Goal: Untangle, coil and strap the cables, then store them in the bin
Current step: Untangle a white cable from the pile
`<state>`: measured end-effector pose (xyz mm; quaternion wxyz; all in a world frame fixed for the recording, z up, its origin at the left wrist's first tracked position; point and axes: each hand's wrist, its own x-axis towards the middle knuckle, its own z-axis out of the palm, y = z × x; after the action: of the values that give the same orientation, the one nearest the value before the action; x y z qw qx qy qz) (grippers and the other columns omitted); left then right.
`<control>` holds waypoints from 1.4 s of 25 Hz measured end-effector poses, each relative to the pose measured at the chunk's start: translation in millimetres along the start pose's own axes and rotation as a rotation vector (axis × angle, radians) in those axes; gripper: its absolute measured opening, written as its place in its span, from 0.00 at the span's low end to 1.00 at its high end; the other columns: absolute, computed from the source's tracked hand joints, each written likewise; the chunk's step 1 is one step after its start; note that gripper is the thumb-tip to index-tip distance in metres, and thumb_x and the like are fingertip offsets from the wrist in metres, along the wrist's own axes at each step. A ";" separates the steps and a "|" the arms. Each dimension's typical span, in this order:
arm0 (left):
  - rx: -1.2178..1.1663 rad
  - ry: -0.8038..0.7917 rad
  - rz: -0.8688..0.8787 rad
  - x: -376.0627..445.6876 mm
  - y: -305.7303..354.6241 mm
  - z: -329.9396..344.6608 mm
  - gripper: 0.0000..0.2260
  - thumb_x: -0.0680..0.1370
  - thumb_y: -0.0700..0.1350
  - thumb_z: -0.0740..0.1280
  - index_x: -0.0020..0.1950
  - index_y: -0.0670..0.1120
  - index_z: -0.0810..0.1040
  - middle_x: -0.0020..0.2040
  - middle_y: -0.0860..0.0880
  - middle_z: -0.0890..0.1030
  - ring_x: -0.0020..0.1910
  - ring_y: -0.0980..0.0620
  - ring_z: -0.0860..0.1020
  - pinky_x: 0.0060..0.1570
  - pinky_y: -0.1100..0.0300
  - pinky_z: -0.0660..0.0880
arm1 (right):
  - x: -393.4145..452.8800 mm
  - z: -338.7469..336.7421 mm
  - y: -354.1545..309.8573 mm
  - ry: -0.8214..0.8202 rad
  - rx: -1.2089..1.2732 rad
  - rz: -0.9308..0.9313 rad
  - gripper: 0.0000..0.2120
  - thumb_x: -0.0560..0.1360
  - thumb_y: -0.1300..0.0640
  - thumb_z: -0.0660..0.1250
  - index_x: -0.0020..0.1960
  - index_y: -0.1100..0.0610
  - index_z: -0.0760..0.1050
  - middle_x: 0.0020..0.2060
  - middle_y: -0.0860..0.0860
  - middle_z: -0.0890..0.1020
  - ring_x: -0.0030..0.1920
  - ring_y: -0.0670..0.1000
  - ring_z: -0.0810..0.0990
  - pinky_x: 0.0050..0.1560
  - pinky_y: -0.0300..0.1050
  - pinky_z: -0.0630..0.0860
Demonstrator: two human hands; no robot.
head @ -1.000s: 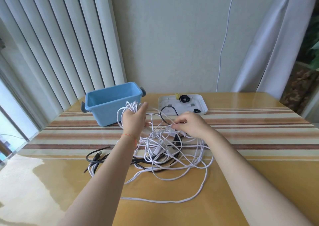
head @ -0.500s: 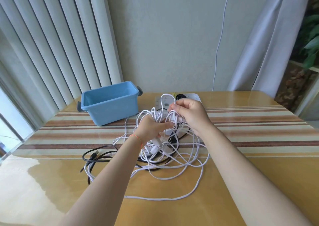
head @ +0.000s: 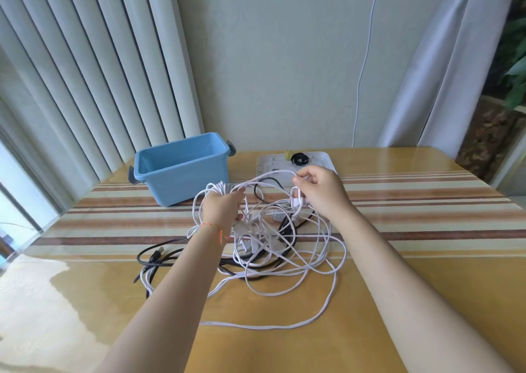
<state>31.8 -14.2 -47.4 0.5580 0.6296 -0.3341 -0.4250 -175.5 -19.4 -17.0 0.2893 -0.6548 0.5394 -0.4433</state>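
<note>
Progress check: pretty early days, I'd say. Left hand, just left of centre frame, grips a small bunch of white loops that looks like the start of a coil, and right hand, a bit to the right of it, pinches a strand of the same white cable up off the table. The hands are apart, a strand arching between them. Most of that cable is a loose mess on the table below them, with a black cable tangled in at the lower left. The blue bin at upper left of centre looks empty. What I take for straps sit on the white tray behind the right hand, untouched. So nothing is strapped or stored yet: untangling, coiling and binning all mostly left.
</note>
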 end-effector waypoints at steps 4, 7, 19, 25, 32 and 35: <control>-0.123 -0.341 0.137 -20.3 27.9 -2.1 0.05 0.75 0.39 0.70 0.49 0.38 0.78 0.27 0.48 0.58 0.23 0.52 0.56 0.28 0.60 0.67 | 3.5 -4.0 -18.5 -0.177 0.182 -0.026 0.08 0.80 0.62 0.63 0.46 0.55 0.80 0.39 0.50 0.85 0.41 0.48 0.82 0.45 0.41 0.77; 0.062 -0.423 0.233 -35.8 46.5 2.9 0.03 0.76 0.39 0.71 0.48 0.39 0.82 0.24 0.50 0.62 0.21 0.54 0.60 0.28 0.60 0.68 | 4.6 -1.3 -25.3 -0.275 0.169 -0.076 0.13 0.82 0.64 0.60 0.44 0.53 0.78 0.38 0.47 0.84 0.44 0.48 0.81 0.50 0.43 0.74; 0.157 -0.156 0.185 -45.8 19.8 8.9 0.09 0.77 0.41 0.70 0.37 0.44 0.79 0.28 0.49 0.76 0.21 0.56 0.69 0.26 0.61 0.72 | -18.0 -6.7 -37.8 -0.346 -0.323 -0.047 0.05 0.76 0.59 0.65 0.51 0.52 0.77 0.45 0.47 0.79 0.46 0.49 0.79 0.48 0.45 0.76; 0.049 0.002 0.105 -48.3 5.6 12.7 0.09 0.77 0.42 0.69 0.36 0.43 0.81 0.30 0.51 0.81 0.28 0.55 0.74 0.25 0.63 0.72 | -31.0 1.1 -47.8 -0.342 -0.552 -0.115 0.07 0.74 0.62 0.67 0.51 0.56 0.77 0.43 0.46 0.74 0.44 0.49 0.74 0.39 0.40 0.70; 0.171 -0.274 0.195 -60.4 18.7 10.4 0.15 0.72 0.46 0.77 0.55 0.41 0.81 0.22 0.58 0.74 0.20 0.61 0.69 0.30 0.65 0.74 | -32.3 6.0 -47.4 -0.329 -0.577 -0.197 0.07 0.76 0.63 0.65 0.52 0.55 0.77 0.47 0.48 0.73 0.46 0.48 0.73 0.39 0.38 0.67; 0.200 -0.229 0.208 -57.8 17.8 12.1 0.18 0.71 0.46 0.79 0.55 0.39 0.79 0.24 0.58 0.76 0.20 0.63 0.71 0.35 0.59 0.78 | -31.3 12.9 -39.4 -0.242 -0.458 -0.203 0.06 0.74 0.63 0.68 0.47 0.53 0.79 0.46 0.47 0.77 0.46 0.48 0.75 0.39 0.36 0.68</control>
<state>-2.3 29.7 -20.7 0.4919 0.5916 -0.4993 -0.3984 -147.0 19.3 2.6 0.1502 -0.8021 0.5186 -0.2551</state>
